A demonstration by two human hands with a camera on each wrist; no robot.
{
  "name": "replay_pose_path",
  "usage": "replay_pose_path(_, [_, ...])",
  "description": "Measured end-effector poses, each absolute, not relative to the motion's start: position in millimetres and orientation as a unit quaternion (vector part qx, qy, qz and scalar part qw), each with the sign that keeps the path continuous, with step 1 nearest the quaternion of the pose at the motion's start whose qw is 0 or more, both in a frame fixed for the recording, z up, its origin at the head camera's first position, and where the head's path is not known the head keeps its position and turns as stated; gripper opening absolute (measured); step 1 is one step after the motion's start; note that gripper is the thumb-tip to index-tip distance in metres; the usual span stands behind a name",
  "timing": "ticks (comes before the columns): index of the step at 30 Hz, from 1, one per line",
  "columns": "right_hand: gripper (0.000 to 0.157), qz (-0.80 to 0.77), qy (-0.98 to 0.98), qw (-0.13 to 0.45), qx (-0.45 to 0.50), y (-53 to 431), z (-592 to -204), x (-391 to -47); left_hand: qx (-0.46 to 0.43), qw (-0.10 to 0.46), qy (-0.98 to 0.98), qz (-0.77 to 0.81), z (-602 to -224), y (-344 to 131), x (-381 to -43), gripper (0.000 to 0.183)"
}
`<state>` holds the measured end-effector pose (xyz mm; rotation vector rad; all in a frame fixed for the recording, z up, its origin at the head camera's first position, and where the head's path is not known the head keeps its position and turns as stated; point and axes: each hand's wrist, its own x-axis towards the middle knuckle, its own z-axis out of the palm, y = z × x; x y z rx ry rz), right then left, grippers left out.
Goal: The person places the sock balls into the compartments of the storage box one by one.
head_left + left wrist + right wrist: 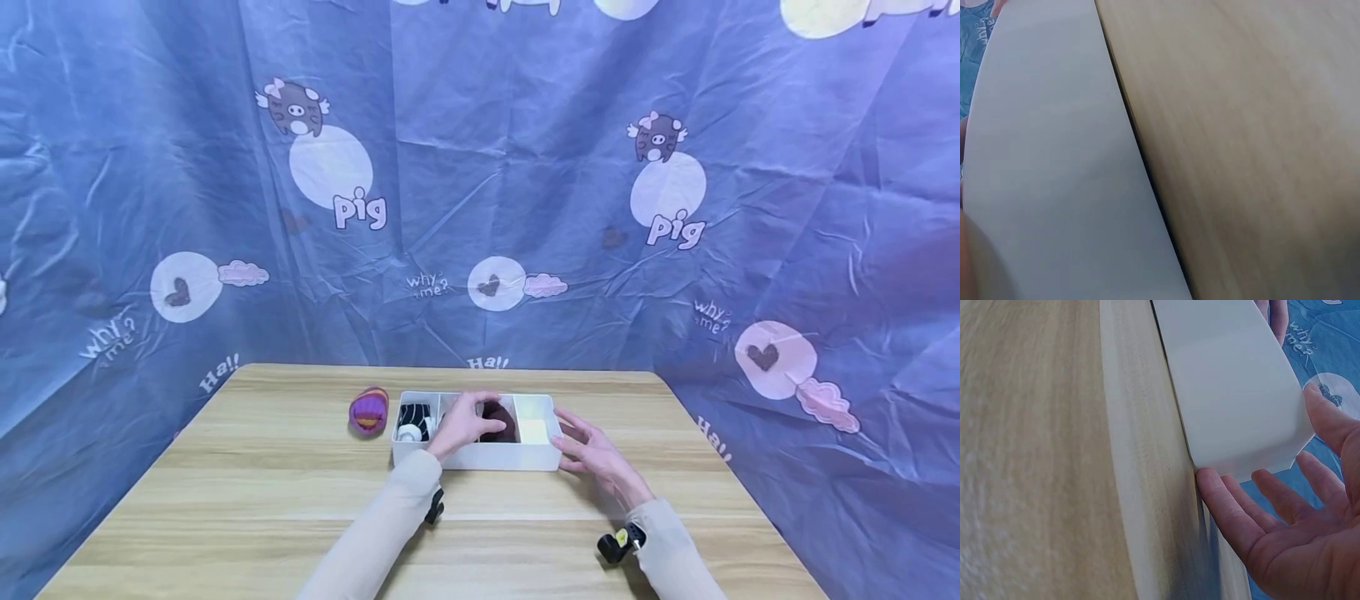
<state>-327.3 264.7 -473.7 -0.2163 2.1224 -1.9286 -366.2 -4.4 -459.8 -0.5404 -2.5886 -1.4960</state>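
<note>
A long white divided box lies on the table. My left hand reaches over its front wall, with thumb and fingers curved round a dark brown rolled sock in a compartment right of the middle. This hand hides much of the compartment beside it. My right hand stands at the box's right end, fingers spread. In the right wrist view, its fingertips touch the end wall's edge and the thumb lies along the other side. The leftmost compartment holds a black sock with white lines and a white bundle.
A purple rolled sock with orange stripes lies on the wooden table, just left of the box. The rightmost compartment shows its bare white floor. A blue printed curtain hangs behind and along both sides of the table.
</note>
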Motion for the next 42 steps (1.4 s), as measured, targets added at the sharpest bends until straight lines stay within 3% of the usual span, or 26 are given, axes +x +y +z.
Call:
replay_pose_path(8, [0.076,-0.661,0.734,0.139,-0.074,263.9,-473.2,-326.8,-0.177,0.022,-0.824,-0.538,-457.8,-6.2,-363.9,0.051])
replay_pose_path(30, [0.074,-0.654,0.742,0.130,-0.069,261.9,-471.6,-324.9,-0.181,0.125,-0.763,-0.607,-454.7,-60.6,-355.8,0.026])
replay_pose_path(42, [0.075,-0.660,0.736,0.131,-0.074,263.0,-473.4,-327.1,-0.160,0.110,-0.766,-0.613,-453.5,-100.2,-350.4,0.030])
